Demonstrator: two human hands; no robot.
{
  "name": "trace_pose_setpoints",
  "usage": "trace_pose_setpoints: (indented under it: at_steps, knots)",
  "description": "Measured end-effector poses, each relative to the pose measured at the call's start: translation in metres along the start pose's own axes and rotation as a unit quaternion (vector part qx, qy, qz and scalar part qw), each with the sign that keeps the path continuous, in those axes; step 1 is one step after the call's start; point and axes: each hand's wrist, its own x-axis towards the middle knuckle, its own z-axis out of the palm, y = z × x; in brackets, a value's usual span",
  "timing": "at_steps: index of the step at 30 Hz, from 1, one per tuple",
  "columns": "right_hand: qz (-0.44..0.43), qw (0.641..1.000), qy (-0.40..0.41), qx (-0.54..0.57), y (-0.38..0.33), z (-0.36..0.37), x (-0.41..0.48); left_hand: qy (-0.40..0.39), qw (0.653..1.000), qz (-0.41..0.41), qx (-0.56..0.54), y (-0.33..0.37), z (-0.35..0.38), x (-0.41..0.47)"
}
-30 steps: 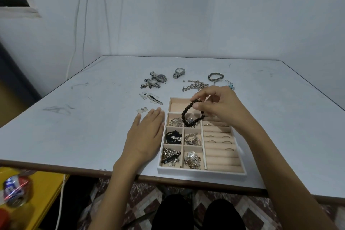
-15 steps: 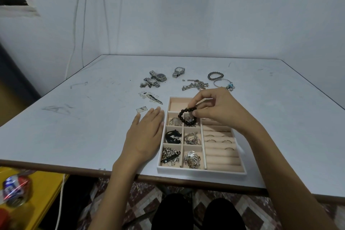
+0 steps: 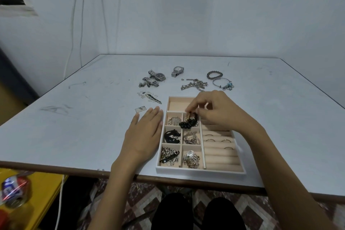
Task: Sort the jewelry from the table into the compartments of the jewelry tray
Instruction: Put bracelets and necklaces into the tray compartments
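The jewelry tray [image 3: 200, 171] lies near the table's front edge, with beige compartments on the left and ring rolls on the right. My right hand [image 3: 218, 110] pinches a black bead bracelet [image 3: 188, 123], which now droops into the upper middle compartment and rests over its divider. My left hand [image 3: 144, 134] lies flat on the table, fingers apart, touching the tray's left wall. Loose pieces lie beyond the tray: two watches [image 3: 157, 76], a third watch [image 3: 177, 71], a chain [image 3: 194, 85], a grey bead bracelet [image 3: 214, 75] and a charm bangle [image 3: 223, 82].
Small pieces [image 3: 149, 96] and a little card [image 3: 140, 109] lie left of the tray's far end. Several compartments hold silver and black items; rings sit in the rolls. A yellow surface [image 3: 37, 198] with a can stands below the table on the left.
My right hand has lowered the black bead bracelet from above the tray down into the upper middle compartment. My left hand has stayed flat beside the tray.
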Motion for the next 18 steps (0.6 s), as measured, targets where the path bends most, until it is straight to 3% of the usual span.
trace_pose_setpoints:
  at_steps: [3, 7, 9, 14, 18]
  knots:
    - [-0.005, 0.999, 0.047, 0.015, 0.001, -0.002, 0.001, -0.001, 1.000, -0.002, 0.002, 0.000, 0.000, 0.000]
    - [-0.019, 0.998, -0.060, -0.002, -0.006, 0.005, -0.004, 0.000, 1.000, -0.004, -0.001, 0.000, 0.000, 0.001]
    - [-0.027, 0.997, -0.070, -0.004, -0.007, 0.008, -0.004, -0.001, 1.000, -0.004, -0.001, 0.000, 0.000, 0.001]
    - [-0.008, 0.999, 0.034, -0.031, -0.003, 0.007, 0.001, 0.001, 1.000, -0.004, -0.004, 0.000, 0.000, 0.000]
    - [0.024, 0.997, 0.063, -0.037, 0.002, 0.010, 0.002, 0.003, 1.000, -0.004, -0.008, 0.000, 0.001, 0.001]
